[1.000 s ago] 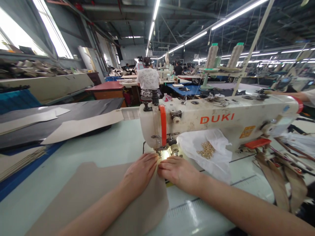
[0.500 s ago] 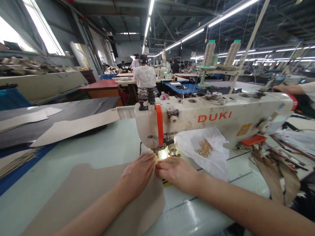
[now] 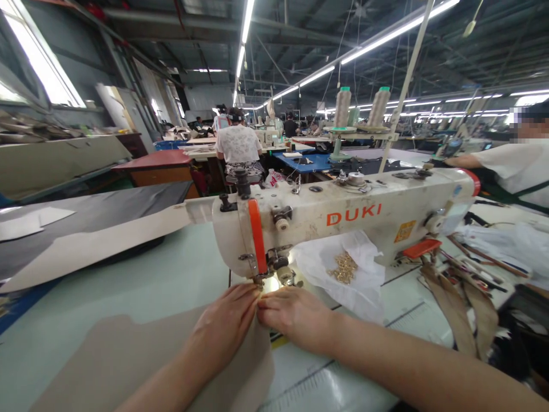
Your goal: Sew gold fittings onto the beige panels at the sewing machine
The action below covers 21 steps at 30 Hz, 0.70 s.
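Under the head of a white DUKI sewing machine point(image 3: 300, 220), a beige fabric-like panel point(image 3: 124, 355) lies on the pale green machine bed. My left hand point(image 3: 225, 323) presses on the panel just left of the lit needle area, its fingers held together. Close against it, my right hand point(image 3: 298, 317) has bent fingers that pinch the panel's edge at the same spot. The fingertips nearly meet below the presser foot, and they hide the stitching point. Most of the panel spreads to the left beneath my left forearm.
A white bag point(image 3: 309, 260) with small gold-coloured metal pieces point(image 3: 343, 267) lies behind my right hand. Brown straps point(image 3: 450, 309) hang at the right. More beige panels point(image 3: 98, 243) rest on the left. One person point(image 3: 238, 143) sits ahead; another point(image 3: 514, 166) is at the right.
The view has swung slightly to the right, so the machine sits further left and the person at the right shows more. Both hands stay together by the needle, with little visible movement.
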Available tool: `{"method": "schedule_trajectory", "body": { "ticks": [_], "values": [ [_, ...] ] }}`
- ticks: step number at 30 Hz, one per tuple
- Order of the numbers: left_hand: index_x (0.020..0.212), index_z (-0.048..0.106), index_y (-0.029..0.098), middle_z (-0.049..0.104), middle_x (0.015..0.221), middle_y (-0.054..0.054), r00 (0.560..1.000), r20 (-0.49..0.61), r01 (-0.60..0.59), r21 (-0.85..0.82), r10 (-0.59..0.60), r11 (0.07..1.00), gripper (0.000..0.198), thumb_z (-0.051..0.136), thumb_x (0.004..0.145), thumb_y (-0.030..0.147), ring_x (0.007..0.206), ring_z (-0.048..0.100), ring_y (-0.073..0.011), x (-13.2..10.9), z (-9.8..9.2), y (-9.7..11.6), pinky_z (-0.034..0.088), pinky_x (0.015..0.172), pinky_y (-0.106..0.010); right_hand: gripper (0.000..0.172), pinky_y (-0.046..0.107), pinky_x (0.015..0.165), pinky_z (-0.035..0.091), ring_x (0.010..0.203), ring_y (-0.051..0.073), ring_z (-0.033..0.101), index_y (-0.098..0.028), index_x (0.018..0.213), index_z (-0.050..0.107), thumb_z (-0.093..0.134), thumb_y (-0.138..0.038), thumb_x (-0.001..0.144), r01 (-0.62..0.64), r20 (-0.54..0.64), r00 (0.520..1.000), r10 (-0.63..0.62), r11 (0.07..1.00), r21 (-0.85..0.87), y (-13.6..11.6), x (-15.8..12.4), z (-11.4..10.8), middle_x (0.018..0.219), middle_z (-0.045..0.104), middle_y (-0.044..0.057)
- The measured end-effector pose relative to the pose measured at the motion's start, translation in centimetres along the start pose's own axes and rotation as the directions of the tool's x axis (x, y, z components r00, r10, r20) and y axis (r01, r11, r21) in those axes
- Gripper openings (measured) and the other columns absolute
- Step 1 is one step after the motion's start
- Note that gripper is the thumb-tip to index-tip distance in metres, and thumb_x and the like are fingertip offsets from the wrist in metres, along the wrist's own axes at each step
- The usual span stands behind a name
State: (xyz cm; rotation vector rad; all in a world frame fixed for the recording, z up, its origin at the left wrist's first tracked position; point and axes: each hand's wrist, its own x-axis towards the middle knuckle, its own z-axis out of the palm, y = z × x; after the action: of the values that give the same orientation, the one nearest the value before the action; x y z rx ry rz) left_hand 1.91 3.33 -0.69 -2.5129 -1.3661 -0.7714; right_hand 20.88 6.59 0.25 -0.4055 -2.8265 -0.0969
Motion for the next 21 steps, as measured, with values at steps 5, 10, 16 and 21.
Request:
{"method": "schedule_trajectory", "body": {
  "ticks": [5,10,16,21],
  "values": [
    [0.093,0.065,0.018,0.07,0.094,-0.008,1.0,0.001,0.005,0.016,-0.005,1.0,0.029,0.037,0.091,0.025,0.089,0.064,-0.0201,0.09,0.09,-0.14,0.055,0.081,-0.032,0.009,0.028,0.09,0.042,0.103,0.017,0.055,-0.013,0.094,0.059,0.052,-0.019,0.091,-0.003,-0.017,1.0,0.003,1.0,-0.006,0.16,0.07,0.15,0.104,0.064,0.006],
    [0.095,0.065,0.018,0.07,0.097,-0.007,1.0,0.014,0.022,-0.006,-0.022,1.0,0.027,0.039,0.09,0.023,0.092,0.064,-0.02,0.1,0.18,-0.29,0.054,0.083,-0.033,0.009,0.027,0.091,0.042,0.101,0.017,0.055,-0.013,0.093,0.059,0.052,-0.018,0.092,-0.001,-0.014,1.0,0.0,1.0,-0.016,0.24,0.15,0.27,0.102,0.064,0.006],
    [0.098,0.065,0.019,0.069,0.099,-0.007,0.998,0.026,0.049,-0.034,-0.048,0.998,0.026,0.041,0.09,0.023,0.094,0.063,-0.0197,-0.14,0.33,-0.28,0.053,0.085,-0.035,0.009,0.028,0.091,0.042,0.102,0.016,0.054,-0.014,0.092,0.059,0.051,-0.017,0.092,-0.003,0.001,1.0,0.003,1.0,-0.001,0.15,0.1,0.34,0.102,0.064,0.007],
    [0.097,0.065,0.018,0.069,0.1,-0.008,0.997,0.035,0.073,0.006,-0.073,0.997,0.026,0.041,0.09,0.024,0.094,0.063,-0.0203,-0.24,0.37,-0.05,0.053,0.086,-0.036,0.01,0.028,0.092,0.042,0.103,0.016,0.055,-0.014,0.092,0.059,0.05,-0.019,0.092,-0.013,0.001,1.0,0.013,1.0,0.006,0.1,-0.03,0.37,0.103,0.063,0.006]
  ]
}}
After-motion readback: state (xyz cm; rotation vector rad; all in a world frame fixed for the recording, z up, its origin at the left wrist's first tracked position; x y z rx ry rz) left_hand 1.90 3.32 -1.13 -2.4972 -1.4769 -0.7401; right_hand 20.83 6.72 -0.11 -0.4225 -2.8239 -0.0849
